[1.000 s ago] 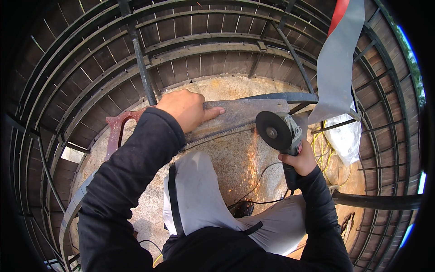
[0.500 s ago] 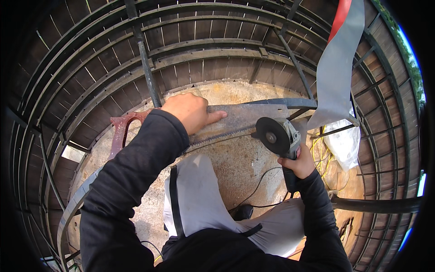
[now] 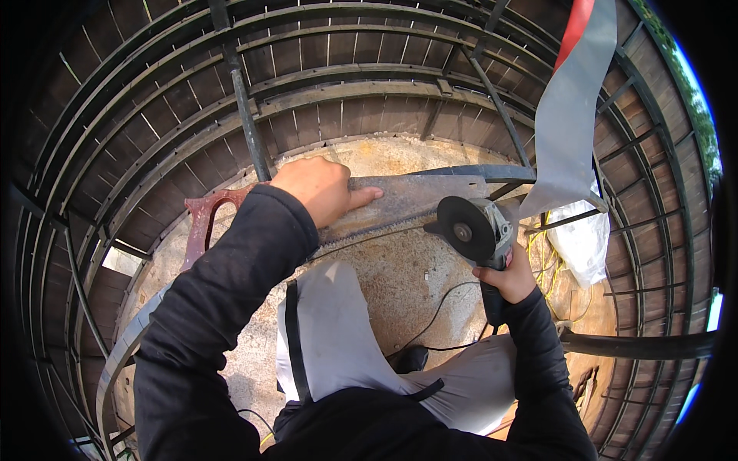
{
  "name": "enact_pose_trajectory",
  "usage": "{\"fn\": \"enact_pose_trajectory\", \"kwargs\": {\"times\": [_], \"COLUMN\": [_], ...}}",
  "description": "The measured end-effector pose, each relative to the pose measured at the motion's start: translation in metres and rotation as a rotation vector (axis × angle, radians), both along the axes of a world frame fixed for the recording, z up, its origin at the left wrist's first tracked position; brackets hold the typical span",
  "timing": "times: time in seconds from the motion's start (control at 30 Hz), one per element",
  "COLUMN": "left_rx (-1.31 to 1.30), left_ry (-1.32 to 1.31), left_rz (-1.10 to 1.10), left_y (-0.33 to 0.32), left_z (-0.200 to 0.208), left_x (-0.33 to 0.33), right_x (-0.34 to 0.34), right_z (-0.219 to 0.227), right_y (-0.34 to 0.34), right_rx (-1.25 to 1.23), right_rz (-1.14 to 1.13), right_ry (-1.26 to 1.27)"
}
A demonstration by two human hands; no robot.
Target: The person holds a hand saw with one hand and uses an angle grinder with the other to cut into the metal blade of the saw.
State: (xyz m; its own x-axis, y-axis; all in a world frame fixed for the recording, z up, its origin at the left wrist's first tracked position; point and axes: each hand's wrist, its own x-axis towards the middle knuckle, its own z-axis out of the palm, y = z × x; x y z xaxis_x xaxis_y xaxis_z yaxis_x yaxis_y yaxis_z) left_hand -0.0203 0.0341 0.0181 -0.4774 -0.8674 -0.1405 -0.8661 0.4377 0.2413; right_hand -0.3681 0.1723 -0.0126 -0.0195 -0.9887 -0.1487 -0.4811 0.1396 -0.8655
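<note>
A handsaw with a rusty blade [image 3: 419, 196] and a worn dark-red handle [image 3: 201, 224] lies crosswise before me, its toothed edge toward me. My left hand [image 3: 319, 187] is closed over the blade near the handle end, thumb stretched along its face; the other fingers are mostly hidden behind it. In my right hand [image 3: 511, 280] is an angle grinder [image 3: 496, 223], gripped by its dark body. The grinder's black disc [image 3: 465, 229] faces me, close to the toothed edge by the blade's tip; whether they touch I cannot tell.
A curved metal bar [image 3: 461, 170] runs behind the blade. A grey metal strip [image 3: 569, 115] rises at the right, above a clear plastic bag [image 3: 580, 246] and a yellow cord [image 3: 550, 265]. A black cable [image 3: 442, 311] crosses the floor. Dark railings [image 3: 330, 91] curve around.
Almost nothing differs. The whole view has shifted very slightly, while both hands keep their grips and the grinder stays by the saw's tip.
</note>
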Motion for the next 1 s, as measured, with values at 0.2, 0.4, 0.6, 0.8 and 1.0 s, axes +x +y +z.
{"fn": "enact_pose_trajectory", "kwargs": {"times": [0.2,0.4,0.6,0.8,1.0], "left_rx": [0.000,-0.004,0.004,-0.027,-0.025], "left_ry": [-0.011,-0.010,-0.008,0.022,0.017], "left_rz": [-0.005,-0.006,-0.005,0.001,0.006], "left_y": [0.0003,-0.0003,-0.0007,0.0008,0.0003], "left_z": [0.0014,0.0015,0.0010,-0.0001,-0.0030], "left_x": [-0.0003,-0.0001,-0.0004,0.0002,-0.0002], "right_x": [-0.0010,-0.0021,-0.0026,-0.0026,-0.0024], "right_z": [0.0003,-0.0012,-0.0008,-0.0004,-0.0035], "right_y": [-0.0010,-0.0020,-0.0032,-0.0009,-0.0025], "right_rx": [0.026,0.016,0.017,-0.007,-0.037], "right_rz": [0.005,0.000,0.004,-0.012,0.009], "right_ry": [0.017,0.003,0.034,0.039,0.058]}}
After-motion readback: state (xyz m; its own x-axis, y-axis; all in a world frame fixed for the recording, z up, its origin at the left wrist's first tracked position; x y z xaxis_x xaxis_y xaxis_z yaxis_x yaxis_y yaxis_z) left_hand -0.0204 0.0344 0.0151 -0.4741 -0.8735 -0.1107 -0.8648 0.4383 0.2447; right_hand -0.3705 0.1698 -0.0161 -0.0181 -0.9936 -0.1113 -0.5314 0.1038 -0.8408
